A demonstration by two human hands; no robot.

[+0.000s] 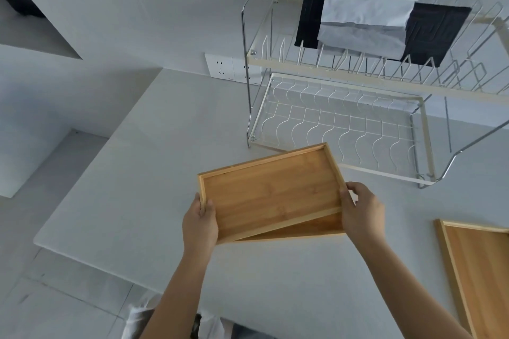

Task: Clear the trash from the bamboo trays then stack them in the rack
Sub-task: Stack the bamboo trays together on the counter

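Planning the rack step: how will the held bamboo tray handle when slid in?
Likely stiff: the tray spans flat between the left hand and right hand. Probably light, held by fingertips. Its smooth base may slide on the rack wires.

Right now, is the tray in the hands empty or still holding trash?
Empty: the held tray shows only bare bamboo inside its rim, gripped by left hand and right hand.

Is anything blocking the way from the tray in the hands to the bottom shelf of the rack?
Nothing visible does. Both hands, left hand and right hand, hold the bamboo tray just in front of the rack's lower shelf, which looks bare. The cloths lie only on the upper shelf.
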